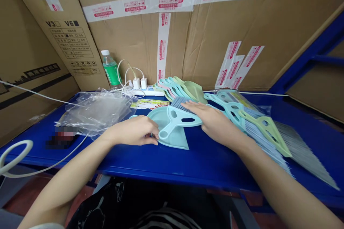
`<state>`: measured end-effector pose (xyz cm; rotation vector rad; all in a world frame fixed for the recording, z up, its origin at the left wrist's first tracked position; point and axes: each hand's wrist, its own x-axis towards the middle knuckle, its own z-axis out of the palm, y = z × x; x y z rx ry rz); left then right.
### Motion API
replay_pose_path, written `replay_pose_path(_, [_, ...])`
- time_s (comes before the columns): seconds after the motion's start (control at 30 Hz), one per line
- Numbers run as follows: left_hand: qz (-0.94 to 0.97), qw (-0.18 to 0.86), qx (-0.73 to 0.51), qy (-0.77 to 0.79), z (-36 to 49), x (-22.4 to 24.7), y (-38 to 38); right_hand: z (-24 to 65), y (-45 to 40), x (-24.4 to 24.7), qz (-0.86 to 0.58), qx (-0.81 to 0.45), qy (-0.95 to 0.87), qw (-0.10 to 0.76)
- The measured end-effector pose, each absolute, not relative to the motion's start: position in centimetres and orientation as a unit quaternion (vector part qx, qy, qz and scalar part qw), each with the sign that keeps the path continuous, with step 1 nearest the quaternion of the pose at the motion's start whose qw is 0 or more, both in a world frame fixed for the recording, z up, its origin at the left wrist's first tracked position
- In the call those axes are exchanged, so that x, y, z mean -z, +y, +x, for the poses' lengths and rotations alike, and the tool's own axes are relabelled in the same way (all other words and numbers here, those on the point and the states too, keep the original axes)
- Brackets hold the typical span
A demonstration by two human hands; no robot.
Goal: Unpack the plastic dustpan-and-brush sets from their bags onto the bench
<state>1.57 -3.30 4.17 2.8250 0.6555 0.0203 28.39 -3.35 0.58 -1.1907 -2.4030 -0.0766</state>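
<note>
A light blue dustpan (176, 142) lies on the blue table in front of me. Across it rests a light blue hand brush (174, 123) with grey-blue bristles, its handle pointing left. My left hand (135, 130) is closed at the end of the brush handle, fingertips against its ring and close to the dustpan rim. It covers most of the dustpan's handle. My right hand (212, 120) lies with fingers stretched flat over the brush's bristles, thumb beside the brush head's right end.
Nested dustpans (192, 89) stand at the back. Several brushes, including a green brush (268, 132), lie to the right. Clear plastic bags (99, 111), a green-labelled bottle (110, 68), a power strip (153, 93) and cables occupy the left. Cardboard (129, 39) walls the back.
</note>
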Motion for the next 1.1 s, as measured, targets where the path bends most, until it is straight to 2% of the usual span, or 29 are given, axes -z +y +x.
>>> replay_pose_path(0.2, [0.932,0.203,-0.051,0.297,1.4,-4.4,-2.7,27.2,-3.8,-0.4,-0.443,0.039,-0.877,0.181])
replay_pose_path(0.43, [0.939,0.099,-0.038,0.326,2.7,-3.6,-3.6,25.9,-4.4,-0.7,-0.445,0.054,-0.883,0.14])
replay_pose_path(0.67, [0.935,0.022,-0.06,0.35,2.0,-4.6,-3.4,25.6,-4.2,-0.4,-0.435,0.065,-0.878,0.189])
replay_pose_path(0.87, [0.93,0.023,-0.057,0.363,-0.6,-6.3,-1.8,24.5,-4.8,-0.8,-0.446,0.026,-0.878,0.174])
replay_pose_path(1.1, [0.93,0.037,-0.009,0.365,-1.9,-5.9,-0.4,24.1,-4.7,-0.1,-0.408,0.006,-0.9,0.151])
